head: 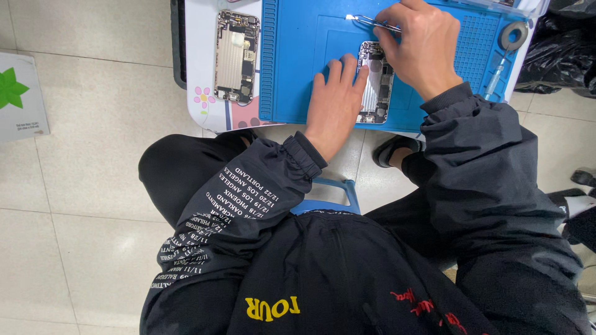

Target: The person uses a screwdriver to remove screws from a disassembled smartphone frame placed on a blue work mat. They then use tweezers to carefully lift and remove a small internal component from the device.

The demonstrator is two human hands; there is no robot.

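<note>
Head view: your left hand (335, 102) lies flat, pinning the opened phone (375, 84); right hand (419, 46) fingers pinch tweezers (372, 22), I think. Slip and they'll gouge it.

We wear a black windbreaker jacket (347, 273) of thin, slightly glossy, crinkled fabric. Our left sleeve (236, 211) carries rows of small white block lettering and ends in a gathered elastic cuff (304, 155). Our right sleeve (490, 180) is plain black and bunched at the wrist. The chest shows yellow block letters and red script. Black trousers (180, 174) cover our legs, and a dark sandal (392, 149) shows below.
</note>
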